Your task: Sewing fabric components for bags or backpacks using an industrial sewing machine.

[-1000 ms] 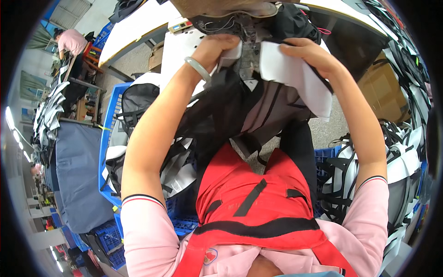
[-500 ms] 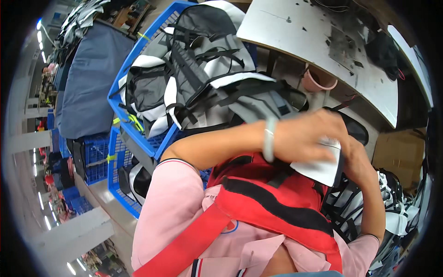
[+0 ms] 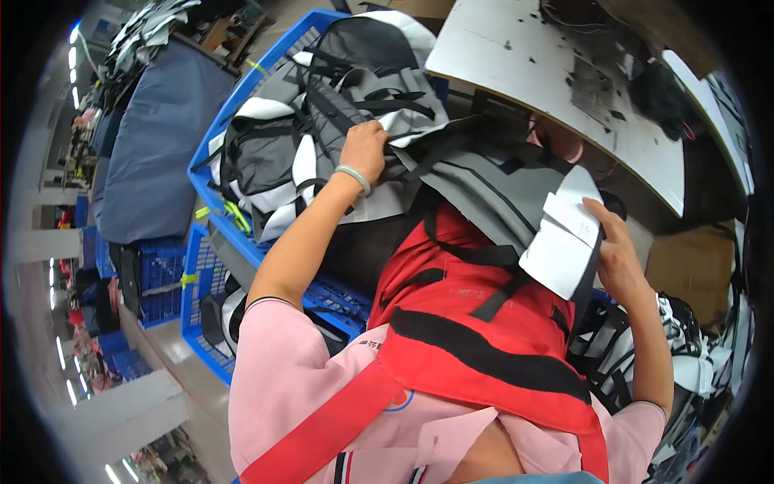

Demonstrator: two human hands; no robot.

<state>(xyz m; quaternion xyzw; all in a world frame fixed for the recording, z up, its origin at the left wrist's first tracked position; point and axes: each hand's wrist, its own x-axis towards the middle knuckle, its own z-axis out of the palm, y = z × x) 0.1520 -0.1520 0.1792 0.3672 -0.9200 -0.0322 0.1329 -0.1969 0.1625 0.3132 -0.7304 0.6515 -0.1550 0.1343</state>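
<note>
Across my lap and the red apron (image 3: 476,331) lies a grey sewn bag piece (image 3: 492,189) with black straps and white ends. My left hand (image 3: 365,152) is closed on its far left edge, beside the pile of bags. At the right, my right hand (image 3: 617,256) pinches the white end with the thumb on top and the other fingers mostly hidden behind. A loose black strap (image 3: 496,298) hangs from the piece over the apron.
A blue crate (image 3: 242,89) heaped with grey, black and white bags (image 3: 322,105) stands ahead to the left. A white worktable (image 3: 524,60) is at the far right, with a pink bin (image 3: 556,139) below it. More white and black pieces (image 3: 677,347) lie at my right.
My left hand has moved from beside the right hand out to the far left, and the grey bag piece now lies spread between both hands. The right hand keeps its hold on the white end.
</note>
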